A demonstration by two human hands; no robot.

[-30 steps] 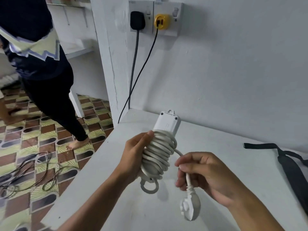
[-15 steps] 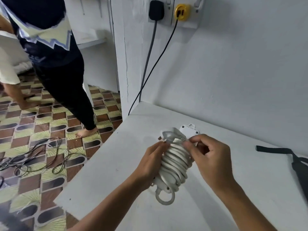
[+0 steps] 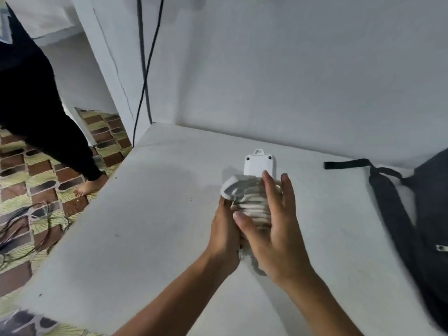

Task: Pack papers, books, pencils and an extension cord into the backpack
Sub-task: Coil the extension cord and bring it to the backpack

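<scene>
- Left hand [image 3: 224, 235]: grips the coiled extension cord [image 3: 254, 204] from the left side, thumb up by the white plug [image 3: 232, 189], which lies against the top of the coil.
- Right hand [image 3: 272, 232]: fingers straight and slightly spread, laid flat over the front of the coil; thumb rests on the lower windings.
- Extension cord: white socket block wound in its own cable, held just above the white table [image 3: 145, 238]; the block's end with its hanging loop points toward the wall.
- Backpack [image 3: 431, 214]: dark, lying on the table at the right edge, its strap [image 3: 349, 164] stretched out leftward, well apart from the hands.
- Background: two dark cables [image 3: 145, 69] run down the wall; another person's leg [image 3: 48, 132] stands on the patterned floor [image 3: 24, 190] to the left.
</scene>
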